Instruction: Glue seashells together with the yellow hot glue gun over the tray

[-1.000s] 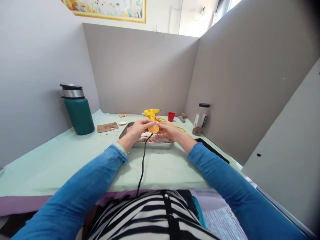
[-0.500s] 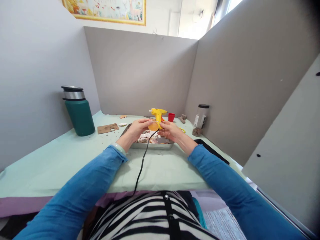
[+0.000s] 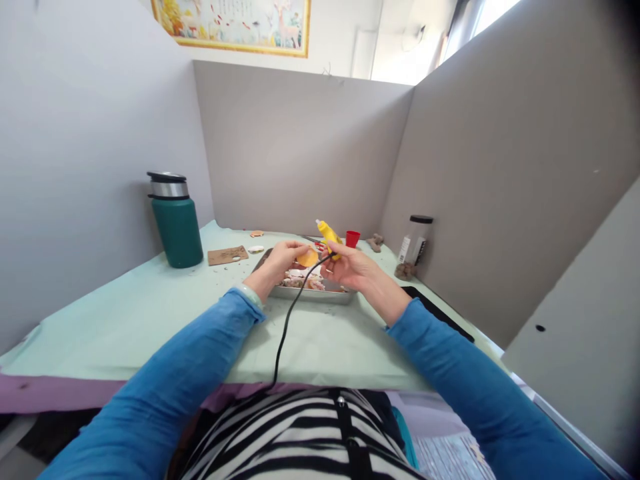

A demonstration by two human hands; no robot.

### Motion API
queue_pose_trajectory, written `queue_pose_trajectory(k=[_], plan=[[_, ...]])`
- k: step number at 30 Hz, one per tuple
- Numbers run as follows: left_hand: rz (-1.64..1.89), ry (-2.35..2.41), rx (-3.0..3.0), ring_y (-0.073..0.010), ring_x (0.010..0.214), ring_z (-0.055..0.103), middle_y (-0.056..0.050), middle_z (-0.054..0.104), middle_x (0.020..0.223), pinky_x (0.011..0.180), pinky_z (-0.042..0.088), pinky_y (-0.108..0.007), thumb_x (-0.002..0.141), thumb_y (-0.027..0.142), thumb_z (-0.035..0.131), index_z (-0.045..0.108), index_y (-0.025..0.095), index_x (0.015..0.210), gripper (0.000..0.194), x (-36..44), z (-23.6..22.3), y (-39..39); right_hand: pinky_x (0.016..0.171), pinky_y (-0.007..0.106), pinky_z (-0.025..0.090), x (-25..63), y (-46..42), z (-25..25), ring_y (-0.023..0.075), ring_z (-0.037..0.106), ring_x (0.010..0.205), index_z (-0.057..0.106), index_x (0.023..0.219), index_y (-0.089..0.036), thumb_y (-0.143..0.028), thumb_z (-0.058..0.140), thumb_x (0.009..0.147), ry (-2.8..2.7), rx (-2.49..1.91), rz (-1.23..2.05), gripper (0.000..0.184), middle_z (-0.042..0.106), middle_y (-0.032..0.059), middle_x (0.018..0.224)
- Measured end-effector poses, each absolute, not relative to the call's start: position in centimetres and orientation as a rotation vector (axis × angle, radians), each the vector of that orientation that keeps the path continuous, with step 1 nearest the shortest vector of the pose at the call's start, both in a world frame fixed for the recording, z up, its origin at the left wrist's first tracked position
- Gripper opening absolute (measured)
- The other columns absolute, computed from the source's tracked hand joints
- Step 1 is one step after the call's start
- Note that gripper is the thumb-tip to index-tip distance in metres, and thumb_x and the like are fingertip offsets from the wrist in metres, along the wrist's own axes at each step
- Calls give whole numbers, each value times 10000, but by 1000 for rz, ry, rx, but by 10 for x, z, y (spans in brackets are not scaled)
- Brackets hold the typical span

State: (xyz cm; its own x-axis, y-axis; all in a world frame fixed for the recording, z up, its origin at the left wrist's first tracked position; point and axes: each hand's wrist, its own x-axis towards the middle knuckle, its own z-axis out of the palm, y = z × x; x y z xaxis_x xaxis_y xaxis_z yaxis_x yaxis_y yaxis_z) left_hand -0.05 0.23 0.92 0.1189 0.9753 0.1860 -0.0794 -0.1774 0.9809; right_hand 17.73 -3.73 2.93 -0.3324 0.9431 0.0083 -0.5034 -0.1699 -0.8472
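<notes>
My left hand (image 3: 281,265) pinches a round, flat orange piece, likely a shell (image 3: 307,258), by its left edge. Close beside it, my right hand (image 3: 350,267) is wrapped round the handle of a yellow glue gun (image 3: 330,234). The gun's pale nozzle tilts up and to the left, apart from the orange piece. From its handle a black cord (image 3: 287,320) runs down across the table to the front edge. Below both hands lies a metal tray (image 3: 320,294) with several whitish and brownish shells (image 3: 309,280), partly hidden by the hands and cord.
A green bottle (image 3: 176,230) stands at the left, near a brown cardboard piece (image 3: 227,255) and a white oval piece (image 3: 256,249). Behind the tray is a red cup (image 3: 353,239). A clear jar (image 3: 414,248) and a black tray (image 3: 440,313) are at the right. Grey panels (image 3: 300,147) enclose the table.
The glue gun has turned in my right hand: its nozzle pointed left and now points up and left. The orange piece and gun have moved apart slightly. The view has shifted left.
</notes>
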Motion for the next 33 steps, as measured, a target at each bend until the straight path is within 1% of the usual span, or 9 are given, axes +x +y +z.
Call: queue_pose_trajectory(k=[5,7,10,13,16,19,23,28,33], plan=[[1264,990,1333,-198,758,672,-92,717,822,618,528,-296,601,398,864,678,134,799,379,-2,9,2,669,294,532,186,-44,50,121,575,641,615,844,-198,-79,739,681,-1090,-594,1650,237,626,-15,722],[1267,1001,1322,-200,760,675,-100,720,839,607,525,-292,628,365,849,684,130,807,338,-4,9,4,620,292,521,188,-43,55,109,520,567,604,783,-195,-142,802,661,-1209,-702,1499,239,566,-34,627],[1279,1016,1313,-195,733,672,-96,715,822,600,521,-292,659,315,830,686,132,791,268,-5,9,4,489,259,438,180,-37,51,84,406,457,582,685,-195,-293,852,646,-1319,-896,1135,290,455,-61,504],[1290,992,1307,-194,715,666,-89,705,787,610,529,-307,683,312,822,678,138,752,237,-4,12,0,433,241,373,166,-26,38,93,441,461,644,737,-196,-313,858,615,-1382,-1050,848,273,535,-37,548],[1287,980,1310,-189,689,659,-82,700,759,615,530,-318,711,312,810,677,144,739,217,-5,15,-2,467,240,424,156,-14,27,118,526,537,674,759,-204,-293,872,573,-1463,-1125,813,285,610,-16,627],[1264,963,1341,-182,678,652,-73,695,743,625,536,-320,720,307,812,669,143,732,218,-11,22,0,432,242,391,148,-3,25,109,479,483,635,679,-190,-325,886,560,-1423,-1132,846,308,550,-23,546],[1285,1051,1391,-164,647,632,-59,671,698,646,544,-322,717,265,821,648,131,746,220,-29,36,3,437,234,418,132,8,31,92,462,488,604,690,-178,-322,894,569,-1325,-1008,1116,345,543,-17,575],[1290,1123,1417,-226,806,685,-106,700,844,782,557,-408,739,245,807,636,124,776,213,-54,51,10,452,219,408,107,37,39,89,447,504,584,705,-174,-295,821,699,-1334,-957,1174,267,505,-23,574],[1279,1146,1425,-231,957,680,-134,706,982,873,531,-404,855,203,673,621,112,838,106,-61,61,55,552,251,446,93,91,55,85,455,535,605,785,-144,-184,713,816,-1387,-1048,1139,119,539,2,628]])
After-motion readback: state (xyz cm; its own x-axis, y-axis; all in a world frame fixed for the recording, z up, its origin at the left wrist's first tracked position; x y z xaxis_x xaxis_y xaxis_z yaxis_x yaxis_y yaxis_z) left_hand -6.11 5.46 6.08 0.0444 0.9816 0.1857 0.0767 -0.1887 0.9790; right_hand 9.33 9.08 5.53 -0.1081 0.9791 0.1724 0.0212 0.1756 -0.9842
